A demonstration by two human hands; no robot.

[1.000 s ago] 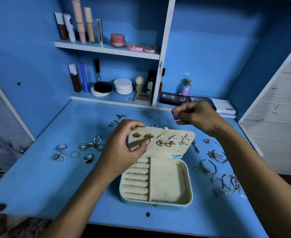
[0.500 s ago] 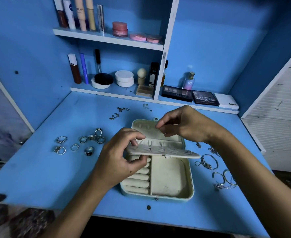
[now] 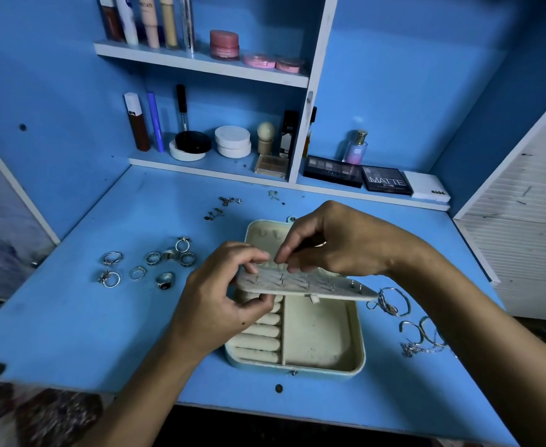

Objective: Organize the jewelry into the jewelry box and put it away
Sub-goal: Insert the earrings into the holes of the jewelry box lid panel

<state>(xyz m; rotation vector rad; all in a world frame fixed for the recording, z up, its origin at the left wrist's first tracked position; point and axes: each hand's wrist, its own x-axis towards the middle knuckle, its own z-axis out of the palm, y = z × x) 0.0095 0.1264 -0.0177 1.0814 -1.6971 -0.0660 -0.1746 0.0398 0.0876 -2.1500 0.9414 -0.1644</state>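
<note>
Cream hinged jewelry box (image 3: 323, 350) sat open on blue bench (image 3: 71, 317). My left hand (image 3: 220, 304) pinched cream earring panel (image 3: 300, 285); right hand (image 3: 336, 243) pinched something unclear at its back. I judged risk: panel tipping, studs dropping out.

The earring panel (image 3: 303, 287) lies nearly flat over the open box (image 3: 297, 356), so its earring side faces down and cannot be seen; only post tips show. It covers the far end of the ring rolls (image 3: 258, 340) and tray. The right hand (image 3: 339, 243) hides much of the lid (image 3: 262, 233); whether its fingertips pinch a post is too small to tell. The left hand (image 3: 220, 298) covers the panel's left corner. Studs (image 3: 220, 208) on the table (image 3: 71, 317) are too small to make out. Bottles (image 3: 149, 17) on the top shelf are cut off by the upper edge. Both forearms run out at the bottom edge. The chains (image 3: 423, 343) at right are a tangled blur
</note>
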